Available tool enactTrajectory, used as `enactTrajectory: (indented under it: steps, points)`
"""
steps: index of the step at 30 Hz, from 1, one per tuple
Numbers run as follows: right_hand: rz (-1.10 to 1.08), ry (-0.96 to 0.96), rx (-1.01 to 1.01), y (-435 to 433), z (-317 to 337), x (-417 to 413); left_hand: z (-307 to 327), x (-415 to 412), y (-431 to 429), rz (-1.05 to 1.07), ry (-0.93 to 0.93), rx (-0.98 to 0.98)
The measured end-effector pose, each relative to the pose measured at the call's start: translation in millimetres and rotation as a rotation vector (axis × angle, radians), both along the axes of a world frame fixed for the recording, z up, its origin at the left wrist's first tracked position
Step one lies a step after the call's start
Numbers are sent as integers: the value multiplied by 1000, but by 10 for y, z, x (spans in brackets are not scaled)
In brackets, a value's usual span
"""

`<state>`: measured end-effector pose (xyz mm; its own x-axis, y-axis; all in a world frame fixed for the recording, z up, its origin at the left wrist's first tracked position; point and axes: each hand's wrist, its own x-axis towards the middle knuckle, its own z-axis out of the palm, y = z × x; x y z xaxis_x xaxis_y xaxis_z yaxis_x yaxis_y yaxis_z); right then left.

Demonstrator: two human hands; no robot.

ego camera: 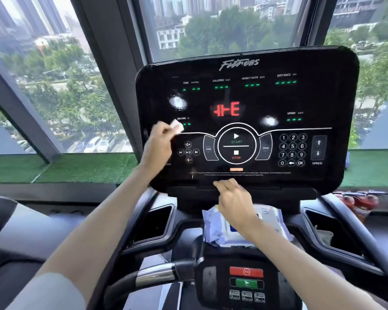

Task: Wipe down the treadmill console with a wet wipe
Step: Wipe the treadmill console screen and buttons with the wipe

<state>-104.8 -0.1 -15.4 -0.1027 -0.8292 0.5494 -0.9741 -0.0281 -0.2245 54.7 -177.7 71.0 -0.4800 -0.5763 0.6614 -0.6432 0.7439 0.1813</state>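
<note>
Left hand: your left hand [158, 145] pinches a folded white wet wipe [177, 126] at the fingertips, pressed to the left edge of the treadmill console [323, 97].
Wet wipe: above your knuckles, beside the incline readout, on the glossy black panel.
Right hand: your right hand [233, 199] is loosely curled, holding nothing, fingertips touching the console's lower rim.
Wipe packet [213, 229]: just under your right wrist, lying on the tray below the console.
Display: red characters lit, up and right of your left hand.

Your console [246, 121] is glossy black plastic, throwing white glare; lower centre, your wipes pack [215, 229] is crinkly shiny film, and the handlebar sleeve [155, 275] gleams polished metal.
</note>
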Motion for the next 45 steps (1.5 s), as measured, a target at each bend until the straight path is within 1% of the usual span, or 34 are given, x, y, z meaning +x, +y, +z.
enactTrajectory:
  steps: [2,3,4,5,7,8,9,10,13,14,16,18,20,21,22,23,25,27,29,31,33,34,37,38,41,44,45]
  points:
    - [2,4,-1,-45,-11,58,-13,63,-81,93,175,18]
    - [2,2,-4,-66,-19,98,-111,62,-37,94,200,42]
    - [-4,0,-12,-83,-22,138,-249,58,82,43,190,56]
    - [-6,2,-22,-101,-29,175,-441,62,213,-25,144,47]
    - [-6,20,-22,-113,-49,235,-756,136,438,-157,-31,18]
    - [-15,29,-19,-115,-56,250,-804,186,433,-193,-95,8]
    - [-27,39,-22,-121,-55,255,-750,212,350,-203,-99,-3]
    - [-38,48,-20,-129,-47,257,-634,219,242,-182,-53,-6]
    - [-73,63,1,-149,-36,275,-243,215,-8,-16,136,55]
    - [-85,67,7,-150,-40,281,-165,198,-44,26,165,60]
    - [-81,79,1,-148,-67,286,-241,162,-3,52,177,50]
    - [-59,82,-21,-146,-96,280,-543,169,228,27,173,85]
    - [-55,79,-28,-151,-98,283,-856,242,450,4,109,128]
    - [-57,84,-29,-154,-89,285,-925,282,465,-15,76,84]
    - [-59,90,-31,-158,-75,287,-863,297,443,-19,63,42]
    - [-61,94,-29,-164,-64,286,-782,295,375,-2,103,34]
    - [-70,87,-14,-179,-56,284,-548,272,164,79,243,75]
    - [-77,80,6,-192,-59,277,-296,248,-6,162,306,106]
    - [-72,87,18,-202,-62,275,-232,268,-30,170,332,93]
    - [-59,95,9,-200,-54,260,-420,336,51,123,269,45]
    - [-50,103,9,-189,-40,253,-759,402,251,121,254,113]
    - [-48,113,13,-185,-36,251,-950,450,375,137,216,143]
    - [-50,158,39,-159,-40,251,-1298,538,583,38,70,43]
    - [-48,171,42,-152,-46,245,-1227,538,537,53,84,66]
    - [-44,200,41,-139,-56,230,-800,442,309,143,261,154]
    - [-45,219,27,-131,-67,224,-512,367,141,210,325,130]
    - [-44,221,20,-130,-66,222,-499,354,128,193,323,101]
